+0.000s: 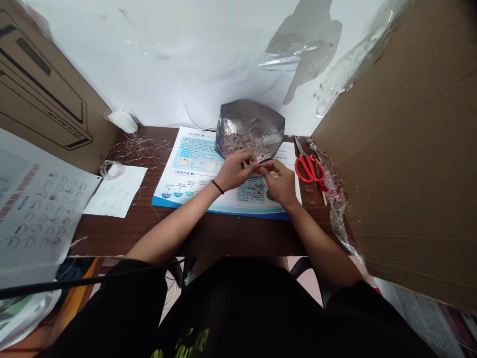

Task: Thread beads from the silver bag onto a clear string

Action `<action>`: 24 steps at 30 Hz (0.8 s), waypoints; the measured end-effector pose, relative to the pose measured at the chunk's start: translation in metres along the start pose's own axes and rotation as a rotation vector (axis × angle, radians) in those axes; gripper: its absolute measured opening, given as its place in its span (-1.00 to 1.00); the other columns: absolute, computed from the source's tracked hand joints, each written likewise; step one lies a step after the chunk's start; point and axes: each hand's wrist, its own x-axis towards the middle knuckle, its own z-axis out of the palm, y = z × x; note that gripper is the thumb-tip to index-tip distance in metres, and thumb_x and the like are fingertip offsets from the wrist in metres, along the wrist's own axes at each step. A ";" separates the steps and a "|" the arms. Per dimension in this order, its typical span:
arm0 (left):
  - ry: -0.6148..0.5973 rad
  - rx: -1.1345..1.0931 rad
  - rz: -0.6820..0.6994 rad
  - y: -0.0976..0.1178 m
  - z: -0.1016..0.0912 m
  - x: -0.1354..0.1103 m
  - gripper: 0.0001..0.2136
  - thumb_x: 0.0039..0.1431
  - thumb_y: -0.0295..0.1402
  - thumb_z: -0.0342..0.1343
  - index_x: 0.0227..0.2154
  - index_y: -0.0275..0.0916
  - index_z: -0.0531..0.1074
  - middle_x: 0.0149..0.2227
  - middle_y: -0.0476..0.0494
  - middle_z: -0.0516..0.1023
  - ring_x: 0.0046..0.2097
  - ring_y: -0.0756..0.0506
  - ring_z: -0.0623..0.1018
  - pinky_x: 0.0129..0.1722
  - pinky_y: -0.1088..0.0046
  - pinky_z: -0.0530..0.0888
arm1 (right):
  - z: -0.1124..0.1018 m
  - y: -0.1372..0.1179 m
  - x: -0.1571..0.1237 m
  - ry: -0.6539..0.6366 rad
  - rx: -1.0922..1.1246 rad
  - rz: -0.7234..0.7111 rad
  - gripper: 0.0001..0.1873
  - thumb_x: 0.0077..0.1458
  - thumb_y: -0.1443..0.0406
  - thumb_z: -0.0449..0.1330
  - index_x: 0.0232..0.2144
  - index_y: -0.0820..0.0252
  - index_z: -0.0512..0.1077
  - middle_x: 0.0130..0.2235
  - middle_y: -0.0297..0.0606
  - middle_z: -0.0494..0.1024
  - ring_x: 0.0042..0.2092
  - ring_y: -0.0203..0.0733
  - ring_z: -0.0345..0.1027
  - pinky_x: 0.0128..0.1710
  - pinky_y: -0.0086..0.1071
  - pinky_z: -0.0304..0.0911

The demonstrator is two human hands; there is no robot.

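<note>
My left hand and my right hand meet over a printed sheet. The fingertips of both are pinched together and almost touch. Whatever lies between them is too small to make out. Just beyond the fingers stands an opened silvery bag, with many small clear, red and pale beads inside. A few loose beads lie on the sheet below my hands. A black band circles my left wrist.
Red-handled scissors lie right of the sheet, near crumpled clear plastic. At left are tangled clear threads, a beaded bracelet on white paper, and a white bundle. Cardboard walls flank the brown table.
</note>
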 end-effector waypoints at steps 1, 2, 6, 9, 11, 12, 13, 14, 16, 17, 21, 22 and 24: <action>-0.018 0.083 -0.011 -0.004 -0.001 0.009 -0.82 0.11 -0.29 0.03 -0.47 -0.29 0.42 -0.39 -0.15 0.45 -0.34 -0.04 0.41 -0.29 0.42 0.33 | -0.002 0.002 0.001 0.046 -0.045 -0.001 -0.89 0.06 0.21 0.14 -0.40 0.11 0.42 -0.39 -0.37 0.52 -0.31 -0.24 0.39 -0.21 -0.32 0.25; -0.036 0.185 -0.025 -0.007 -0.002 0.018 -0.82 0.11 -0.30 0.03 -0.46 -0.30 0.43 -0.39 -0.15 0.45 -0.35 -0.04 0.40 -0.27 0.41 0.32 | -0.003 0.003 0.003 0.091 -0.080 -0.003 -0.89 0.07 0.23 0.12 -0.42 0.11 0.41 -0.41 -0.37 0.51 -0.32 -0.25 0.38 -0.21 -0.32 0.25; -0.372 0.577 0.021 -0.015 0.000 0.049 -0.79 0.05 -0.40 0.04 -0.25 -0.26 0.48 -0.22 -0.17 0.49 -0.20 -0.10 0.44 -0.19 0.39 0.32 | -0.006 0.009 0.006 0.201 -0.092 -0.009 -0.88 0.10 0.24 0.08 -0.40 0.13 0.39 -0.48 -0.40 0.47 -0.37 -0.29 0.36 -0.26 -0.36 0.25; -0.529 0.775 0.015 -0.013 0.009 0.060 -0.76 0.06 -0.45 -0.03 -0.25 -0.29 0.50 -0.19 -0.25 0.49 -0.17 -0.16 0.45 -0.21 0.35 0.34 | -0.005 0.009 0.007 0.200 -0.073 -0.009 -0.89 0.10 0.24 0.08 -0.39 0.13 0.38 -0.47 -0.40 0.48 -0.37 -0.29 0.38 -0.25 -0.37 0.26; -0.538 0.821 0.016 -0.012 0.015 0.062 -0.75 0.10 -0.45 -0.09 -0.31 -0.34 0.50 -0.22 -0.30 0.50 -0.17 -0.19 0.46 -0.21 0.31 0.35 | -0.005 0.009 0.007 0.188 -0.064 -0.014 -0.89 0.09 0.25 0.08 -0.38 0.13 0.39 -0.45 -0.38 0.50 -0.35 -0.29 0.39 -0.23 -0.36 0.27; -0.528 0.821 0.025 -0.012 0.018 0.062 -0.75 0.12 -0.44 -0.10 -0.34 -0.36 0.50 -0.23 -0.31 0.49 -0.16 -0.20 0.45 -0.21 0.30 0.35 | -0.005 0.009 0.007 0.181 -0.060 -0.017 -0.89 0.09 0.25 0.09 -0.37 0.13 0.39 -0.45 -0.38 0.50 -0.35 -0.28 0.40 -0.23 -0.35 0.28; -0.510 0.810 0.037 -0.013 0.019 0.063 -0.75 0.12 -0.43 -0.10 -0.36 -0.37 0.49 -0.23 -0.32 0.49 -0.14 -0.21 0.44 -0.20 0.30 0.34 | -0.005 0.009 0.007 0.175 -0.055 -0.018 -0.89 0.09 0.25 0.09 -0.37 0.13 0.40 -0.44 -0.37 0.51 -0.34 -0.28 0.41 -0.22 -0.34 0.28; -0.486 0.786 0.048 -0.015 0.020 0.063 -0.76 0.13 -0.43 -0.09 -0.38 -0.37 0.49 -0.23 -0.32 0.48 -0.12 -0.21 0.43 -0.20 0.31 0.34 | -0.005 0.009 0.007 0.169 -0.051 -0.016 -0.89 0.09 0.24 0.10 -0.36 0.12 0.40 -0.43 -0.37 0.52 -0.33 -0.27 0.42 -0.22 -0.34 0.29; -0.408 0.704 0.049 -0.019 0.018 0.062 -0.78 0.13 -0.43 -0.09 -0.40 -0.36 0.48 -0.21 -0.30 0.47 -0.12 -0.19 0.43 -0.21 0.33 0.34 | -0.005 0.011 0.007 0.158 -0.033 0.001 -0.87 0.08 0.22 0.10 -0.35 0.11 0.40 -0.44 -0.38 0.52 -0.35 -0.27 0.43 -0.25 -0.34 0.30; -0.352 0.645 0.039 -0.020 0.016 0.061 -0.79 0.13 -0.44 -0.08 -0.41 -0.35 0.47 -0.22 -0.28 0.48 -0.15 -0.17 0.44 -0.21 0.34 0.34 | -0.005 0.013 0.007 0.148 -0.018 0.015 -0.87 0.08 0.21 0.10 -0.34 0.10 0.40 -0.45 -0.39 0.52 -0.37 -0.28 0.43 -0.28 -0.34 0.31; -0.110 0.230 -0.045 -0.019 0.009 0.042 -0.89 0.08 -0.47 0.01 -0.41 -0.32 0.43 -0.38 -0.15 0.49 -0.30 -0.06 0.46 -0.23 0.38 0.37 | -0.002 0.014 0.006 0.083 0.058 0.050 -0.85 0.07 0.21 0.12 -0.28 0.09 0.38 -0.43 -0.42 0.52 -0.45 -0.31 0.43 -0.35 -0.36 0.34; -0.063 0.072 -0.097 -0.016 0.008 0.033 -0.91 0.07 -0.45 0.03 -0.40 -0.32 0.42 -0.42 -0.13 0.49 -0.34 -0.04 0.47 -0.27 0.39 0.38 | -0.002 0.013 0.005 0.071 0.060 0.045 -0.85 0.07 0.21 0.12 -0.27 0.09 0.38 -0.41 -0.41 0.52 -0.43 -0.30 0.44 -0.34 -0.36 0.35; -0.005 -0.300 -0.251 -0.011 0.009 0.013 -0.90 0.07 -0.41 0.07 -0.35 -0.33 0.38 -0.44 -0.10 0.49 -0.40 -0.01 0.48 -0.34 0.41 0.42 | -0.001 0.009 0.003 0.045 0.035 0.021 -0.88 0.07 0.22 0.13 -0.30 0.09 0.38 -0.39 -0.39 0.53 -0.38 -0.29 0.46 -0.32 -0.36 0.35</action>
